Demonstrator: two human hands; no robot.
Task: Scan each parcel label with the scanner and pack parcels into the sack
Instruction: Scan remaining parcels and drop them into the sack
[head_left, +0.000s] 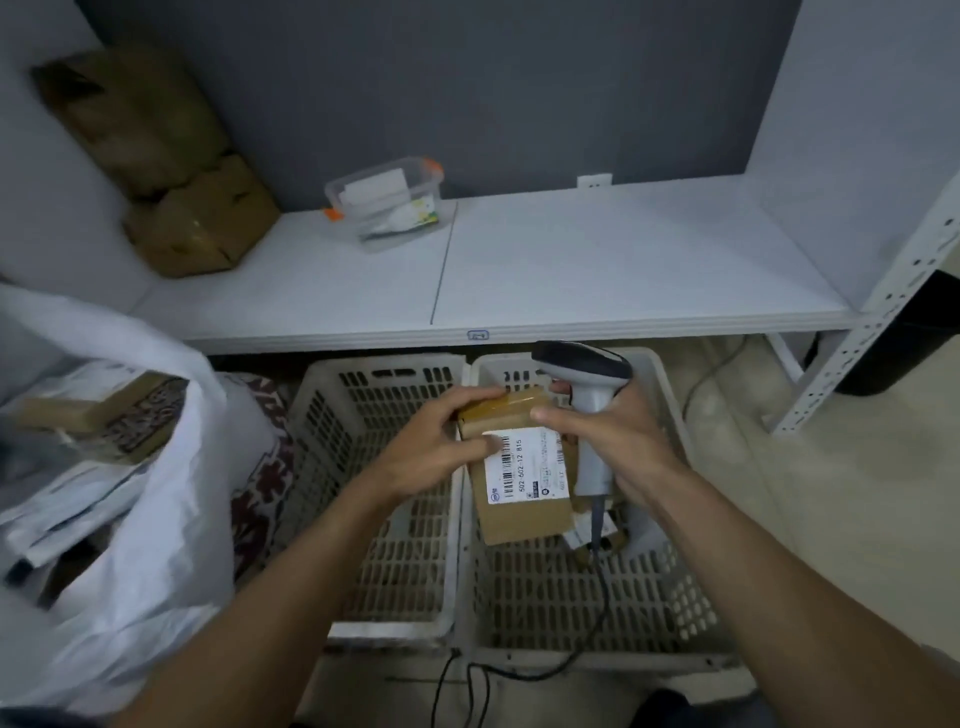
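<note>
Scanning step, by my judgement: parcel held over the right crate, label up. My left hand grips its upper corner, thumb on the label. My right hand wraps the scanner handle, thumb touching the parcel. Next: aim at the barcode, then load the sack.

The parcel is brown cardboard; its label is white with black barcode stripes. The scanner is light grey with a black head, the sack white, and the crates cream with slotted perforations.
</note>
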